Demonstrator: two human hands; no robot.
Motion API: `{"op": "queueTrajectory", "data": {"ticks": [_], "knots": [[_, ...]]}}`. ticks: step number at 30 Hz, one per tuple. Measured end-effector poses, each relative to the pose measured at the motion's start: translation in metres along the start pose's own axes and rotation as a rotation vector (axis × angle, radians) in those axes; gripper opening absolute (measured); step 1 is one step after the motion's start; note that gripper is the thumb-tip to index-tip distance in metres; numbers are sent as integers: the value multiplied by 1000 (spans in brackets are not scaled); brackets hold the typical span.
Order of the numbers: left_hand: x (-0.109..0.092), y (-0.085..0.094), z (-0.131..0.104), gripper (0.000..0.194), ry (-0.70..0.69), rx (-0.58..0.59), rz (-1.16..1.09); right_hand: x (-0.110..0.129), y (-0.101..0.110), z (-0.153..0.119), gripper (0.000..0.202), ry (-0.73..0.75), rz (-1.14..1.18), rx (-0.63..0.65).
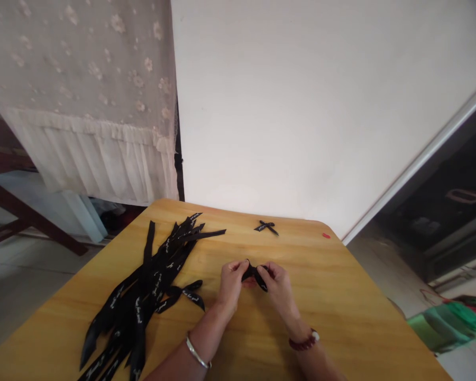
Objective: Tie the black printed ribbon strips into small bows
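Note:
Near the middle of the wooden table, a black ribbon is stretched between my two hands. My left hand pinches its left part between thumb and fingers. On the other side, my right hand pinches the right part, with a dark end hanging below the fingertips. A pile of black ribbons with white lettering lies to the left of my hands. Beside the pile, close to my left hand, is a looped black ribbon. A small black bow rests farther back.
The wooden table has a small red piece near its back right corner. A white panel stands behind it, with a lace curtain at the left. A green bag is at the lower right.

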State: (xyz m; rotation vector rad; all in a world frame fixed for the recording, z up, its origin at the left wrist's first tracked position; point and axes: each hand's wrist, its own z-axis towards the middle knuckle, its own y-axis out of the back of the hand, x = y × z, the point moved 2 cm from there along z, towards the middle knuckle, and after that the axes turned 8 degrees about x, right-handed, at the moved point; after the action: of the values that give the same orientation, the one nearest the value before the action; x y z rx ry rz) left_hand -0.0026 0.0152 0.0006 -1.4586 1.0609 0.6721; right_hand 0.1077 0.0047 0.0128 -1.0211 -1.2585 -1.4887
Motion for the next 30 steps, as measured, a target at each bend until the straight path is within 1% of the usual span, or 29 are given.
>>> {"op": "queueTrajectory", "data": {"ticks": [4,8,10,12,14,16,21,27,30], "knots": [[3,-1,0,27,-17,-1,-49,2,0,-1,25,18,-58,-48],[2,-2,-2,27,6,-1,-100,2,1,0,24,22,-65,-50],[1,-2,-3,27,40,41,-133,2,2,1,25,11,-46,-42],[-1,-3,-5,27,74,117,-151,1,4,2,25,3,-34,-38],[-1,-3,-5,24,86,188,-146,1,5,3,26,-5,-27,-40],[0,-3,-5,21,83,220,-126,2,5,2,27,-18,-6,-35],[1,-1,-4,19,91,179,-128,5,4,0,32,-24,86,1],[2,0,-2,21,104,156,-119,2,7,2,38,0,12,-29],[3,1,-1,22,104,149,-105,1,6,1,37,-50,100,-13]]}}
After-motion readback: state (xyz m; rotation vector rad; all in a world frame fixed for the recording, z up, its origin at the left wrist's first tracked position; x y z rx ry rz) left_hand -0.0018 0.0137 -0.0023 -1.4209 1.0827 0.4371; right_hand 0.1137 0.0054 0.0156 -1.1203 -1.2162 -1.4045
